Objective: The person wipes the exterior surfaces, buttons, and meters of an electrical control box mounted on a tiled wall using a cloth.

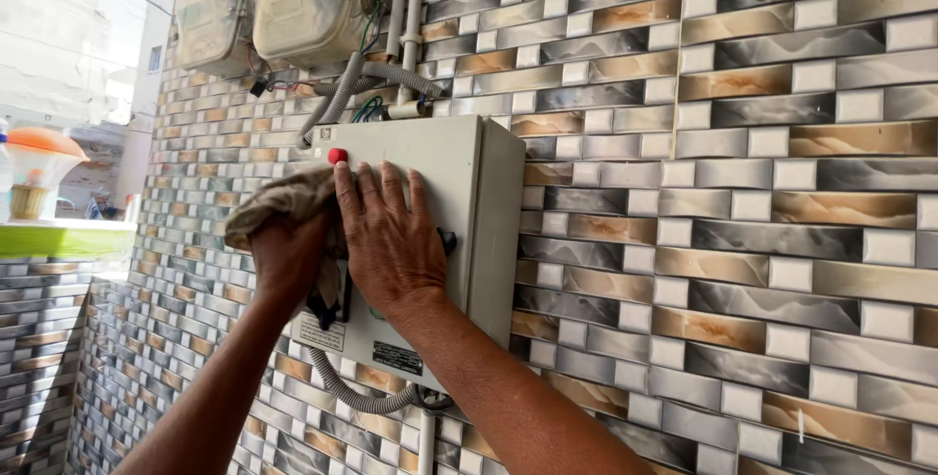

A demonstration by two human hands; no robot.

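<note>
Mid-wipe: left hand (285,252) grips rag (281,197) against switch box (459,192) front; right hand (389,237) flat, fingers spread, bracing it. Lower panel apparently unwiped.

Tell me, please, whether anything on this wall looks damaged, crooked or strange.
Nothing looks broken. The grey switch box hangs slightly tilted on the tiled wall. The left hand presses a cloth on it; the right hand lies flat beside.

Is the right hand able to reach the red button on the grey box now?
Probably yes. The right hand lies flat on the grey box, its fingertips just beside the red button, with nothing between them. The left hand holds a cloth below it.
</note>
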